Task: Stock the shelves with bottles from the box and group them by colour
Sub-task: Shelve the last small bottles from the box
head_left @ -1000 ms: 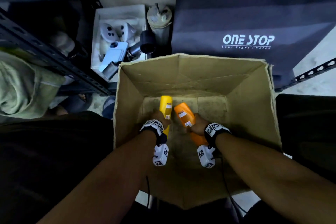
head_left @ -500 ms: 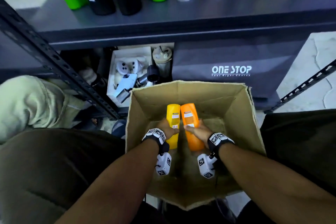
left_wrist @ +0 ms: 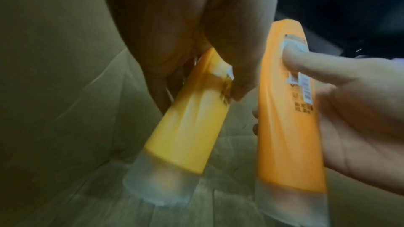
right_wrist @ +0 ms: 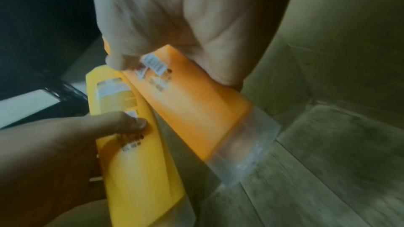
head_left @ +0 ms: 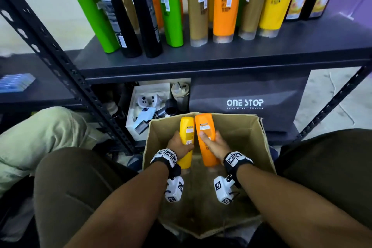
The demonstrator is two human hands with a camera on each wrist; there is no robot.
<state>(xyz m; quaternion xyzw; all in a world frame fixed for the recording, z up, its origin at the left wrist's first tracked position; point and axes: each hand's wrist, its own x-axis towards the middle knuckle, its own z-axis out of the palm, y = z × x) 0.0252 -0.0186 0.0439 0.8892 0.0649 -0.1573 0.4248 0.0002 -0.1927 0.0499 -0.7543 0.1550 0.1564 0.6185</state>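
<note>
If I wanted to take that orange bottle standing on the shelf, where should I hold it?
Probably round its middle, from the front. The orange bottle stands upright on its clear cap, squeezed between two tan bottles, so its sides are blocked. Its front faces the open shelf edge.

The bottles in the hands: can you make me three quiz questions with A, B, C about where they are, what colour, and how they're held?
1. Where are the two held bottles?
A. on the shelf
B. over the open cardboard box
C. on the floor

2. What colour is the bottle in the left hand?
A. yellow
B. green
C. black

3. How is the right hand?
A. flat and empty
B. gripping the orange bottle
C. resting on the shelf

Answers: B, the yellow bottle and orange bottle are above the cardboard box. A, the left hand grips yellow. B, the right hand wraps orange, thumb on its label.
</note>
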